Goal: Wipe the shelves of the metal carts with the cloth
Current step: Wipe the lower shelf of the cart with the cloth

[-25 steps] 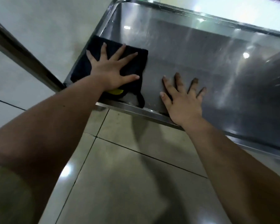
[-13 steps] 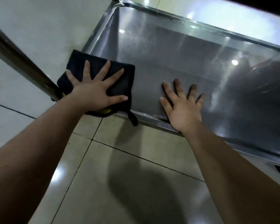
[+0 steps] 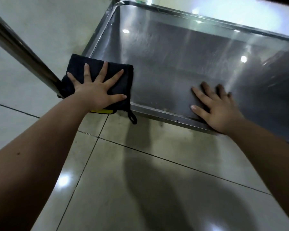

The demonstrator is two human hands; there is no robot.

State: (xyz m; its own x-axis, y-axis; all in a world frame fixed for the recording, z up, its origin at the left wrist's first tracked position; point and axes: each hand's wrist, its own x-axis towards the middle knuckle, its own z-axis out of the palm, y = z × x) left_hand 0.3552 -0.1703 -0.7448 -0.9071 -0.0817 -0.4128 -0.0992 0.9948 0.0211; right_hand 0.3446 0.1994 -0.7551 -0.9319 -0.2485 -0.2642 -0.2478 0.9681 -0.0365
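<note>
- Pressing flat on one dark cloth (image 3: 107, 70), the left hand (image 3: 97, 90) has its fingers spread wide and open; it grips nothing, only pushes down with the palm.
- The cloth lies at the near left corner of one metal shelf (image 3: 182, 64), and its near edge hangs over the shelf rim.
- One small loop (image 3: 132, 116) of the cloth hangs below the rim, and one yellow part (image 3: 103, 111) shows under the wrist.
- The right hand (image 3: 218, 107) is also open and flat, with the palm on the bare shelf at its near rim, well apart from the cloth.
- Two bare forearms are visible; both are cut off by the lower edges of the picture.
- One round metal post (image 3: 20, 49) goes diagonally on the left; its lower end is hidden behind the cloth, and its upper end is cut off.
- The right part of the shelf is cut off by the frame, and its surface has bright reflections, so small marks are hard to see.
- The tiled floor (image 3: 140, 180) fills the near part.
</note>
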